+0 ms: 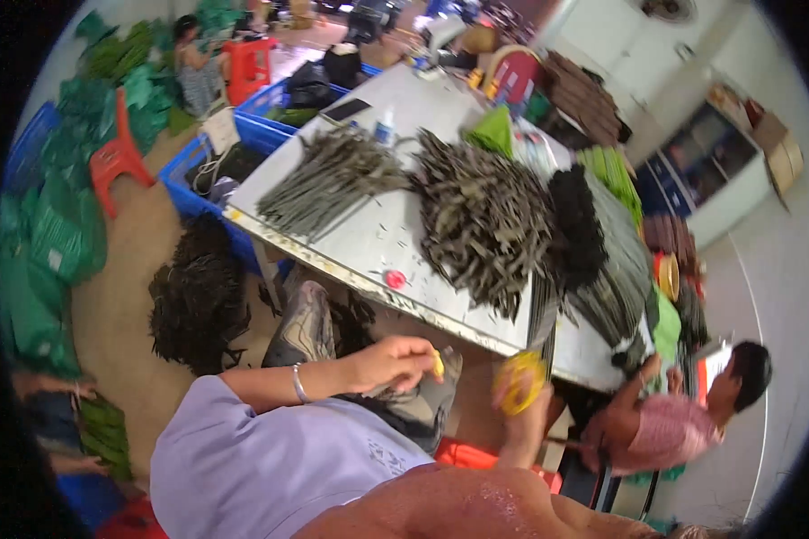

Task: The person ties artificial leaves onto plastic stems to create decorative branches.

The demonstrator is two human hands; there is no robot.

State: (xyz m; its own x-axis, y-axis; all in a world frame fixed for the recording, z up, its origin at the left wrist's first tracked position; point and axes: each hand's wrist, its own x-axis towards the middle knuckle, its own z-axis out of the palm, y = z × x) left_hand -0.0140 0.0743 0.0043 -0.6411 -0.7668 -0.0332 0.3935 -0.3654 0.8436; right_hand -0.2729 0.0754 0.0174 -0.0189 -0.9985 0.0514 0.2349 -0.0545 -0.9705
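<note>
My left hand, with a silver bangle on its wrist, is in front of the table's near edge. Its fingers are pinched on a small yellow piece, too small to make out. To the right, my right hand is closed on a yellow ring-shaped roll, perhaps tape; it is blurred. Just beyond it, a bundle of dark strips hangs over the table edge. A large heap of dark grey-green strips lies on the white table. Left of it is a spread bundle of thinner strips.
A pink-red round object lies near the table edge. Blue crates stand left of the table, beside a dark pile on the floor. Red chairs and green sacks are farther left. Another person sits at right.
</note>
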